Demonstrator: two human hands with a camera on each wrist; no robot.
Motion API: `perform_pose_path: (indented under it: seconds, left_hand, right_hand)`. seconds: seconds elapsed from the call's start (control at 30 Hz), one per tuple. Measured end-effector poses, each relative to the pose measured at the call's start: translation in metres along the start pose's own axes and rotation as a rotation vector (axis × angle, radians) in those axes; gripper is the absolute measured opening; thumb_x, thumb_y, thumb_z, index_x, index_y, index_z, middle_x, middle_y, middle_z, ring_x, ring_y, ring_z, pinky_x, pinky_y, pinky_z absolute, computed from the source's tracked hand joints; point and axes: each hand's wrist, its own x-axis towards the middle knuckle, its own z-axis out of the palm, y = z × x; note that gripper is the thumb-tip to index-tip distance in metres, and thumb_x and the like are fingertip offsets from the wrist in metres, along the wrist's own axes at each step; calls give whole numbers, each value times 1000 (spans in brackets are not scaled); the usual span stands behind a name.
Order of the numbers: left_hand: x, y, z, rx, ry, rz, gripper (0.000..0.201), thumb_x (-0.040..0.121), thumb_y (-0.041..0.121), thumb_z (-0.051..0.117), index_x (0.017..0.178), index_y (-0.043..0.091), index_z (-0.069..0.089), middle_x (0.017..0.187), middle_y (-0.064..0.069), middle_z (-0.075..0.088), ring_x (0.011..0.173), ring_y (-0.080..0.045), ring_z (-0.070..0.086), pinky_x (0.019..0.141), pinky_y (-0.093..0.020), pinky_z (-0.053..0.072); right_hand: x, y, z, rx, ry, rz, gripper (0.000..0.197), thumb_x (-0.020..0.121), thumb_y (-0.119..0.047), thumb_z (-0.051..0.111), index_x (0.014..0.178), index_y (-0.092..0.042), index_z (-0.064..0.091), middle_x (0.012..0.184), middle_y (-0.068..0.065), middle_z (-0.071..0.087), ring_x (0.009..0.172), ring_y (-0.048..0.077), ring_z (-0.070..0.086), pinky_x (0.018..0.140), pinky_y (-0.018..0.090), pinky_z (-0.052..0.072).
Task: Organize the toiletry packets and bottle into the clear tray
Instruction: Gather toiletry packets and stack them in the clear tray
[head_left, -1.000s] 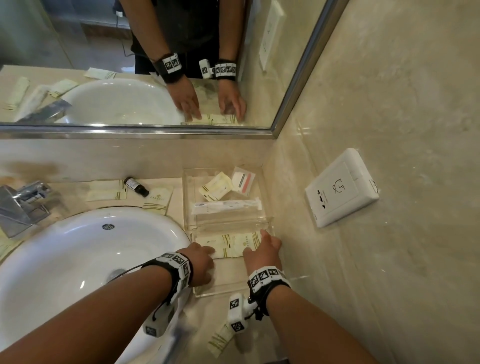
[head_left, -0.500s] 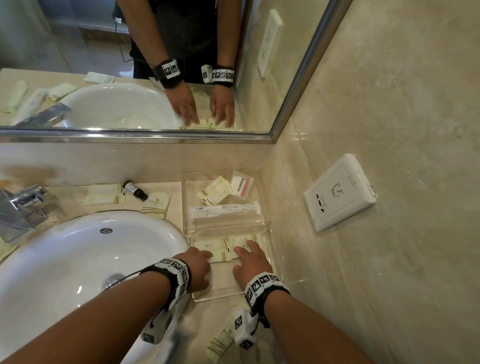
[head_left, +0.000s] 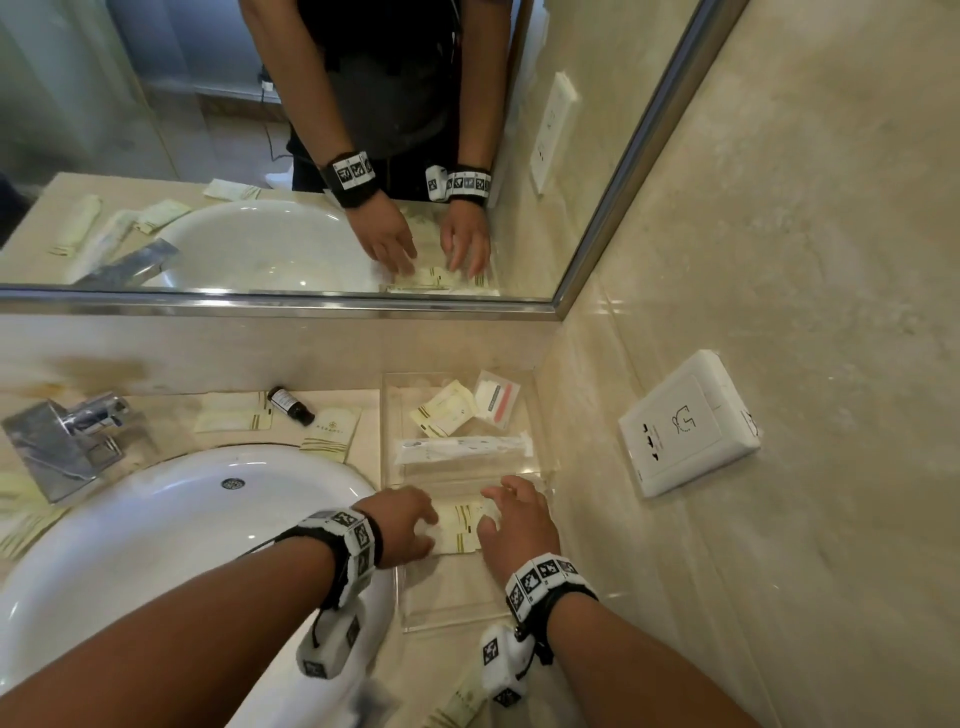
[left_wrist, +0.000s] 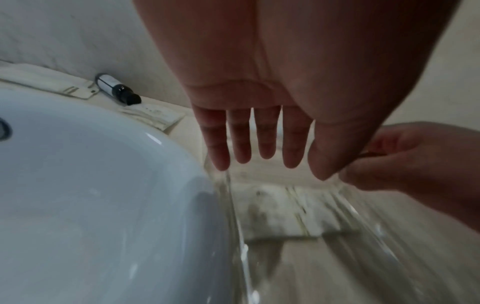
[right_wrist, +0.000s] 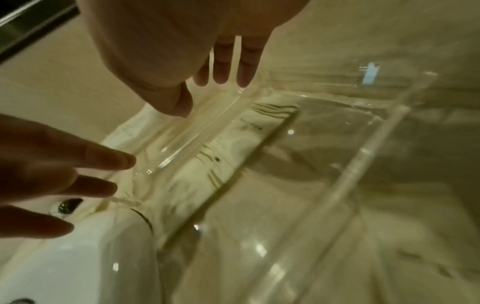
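The clear tray stands between the sink and the right wall. Its front compartment holds cream packets, which also show blurred as packets and packets. My left hand and right hand are over them, one at each end, fingers straight and spread. Neither hand grips anything; whether they touch the packets is unclear. Farther compartments hold a long toothbrush packet and two small packets. The dark bottle lies on the counter behind the sink with two cream packets beside it.
The white sink fills the left, with a chrome tap behind it. Another packet lies on the counter near me, and more lie at the far left. A wall socket and the mirror bound the corner.
My left hand has uncurled and moved right over the packets. My right hand has slid left and back toward me from the tray's right side. The two hands are closer together.
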Motion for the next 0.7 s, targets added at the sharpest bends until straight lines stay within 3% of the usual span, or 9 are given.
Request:
perform_pose_path:
  seconds: [0.1, 0.23, 0.43, 0.57, 0.7]
  left_hand:
    - [12, -2, -37, -122, 155, -67, 38, 88, 43, 60, 124, 32, 62, 136, 7, 55, 120, -14, 56, 104, -36, 45]
    - [32, -5, -71, -165, 310, -144, 37, 90, 35, 58, 126, 27, 63, 136, 1, 55, 118, -19, 58, 100, -31, 46]
    - [59, -10, -84, -131, 286, -244, 49, 91, 35, 59, 138, 24, 50, 143, -6, 44, 121, -25, 56, 100, -35, 47]
    - [77, -11, -85, -74, 263, -276, 53, 91, 34, 59, 140, 21, 46, 139, -9, 45, 115, -29, 59, 93, -37, 50]
    - [96, -7, -87, -53, 227, -283, 54, 90, 35, 59, 139, 18, 45, 135, -10, 47, 113, -30, 59, 90, -40, 52]
  right_hand:
    - [22, -20, -17, -1, 66, -48, 46, 92, -28, 55, 138, -30, 58, 155, -8, 36, 139, 16, 36, 112, 34, 38]
    - [51, -43, -27, -12, 25, -63, 51, 90, -28, 54, 141, -31, 54, 156, -10, 34, 137, 17, 38, 110, 35, 42]
    - [92, -60, -44, -21, 13, 8, 53, 95, -23, 53, 147, -31, 48, 159, -9, 28, 139, 16, 37, 109, 33, 42]
    - [116, -56, -57, -96, 25, 59, 51, 97, -24, 56, 147, -26, 49, 158, -4, 30, 135, 22, 41, 106, 35, 45]
    - [136, -58, -61, -158, -23, 9, 51, 97, -31, 58, 147, -27, 48, 155, -1, 32, 131, 24, 49, 103, 37, 49]
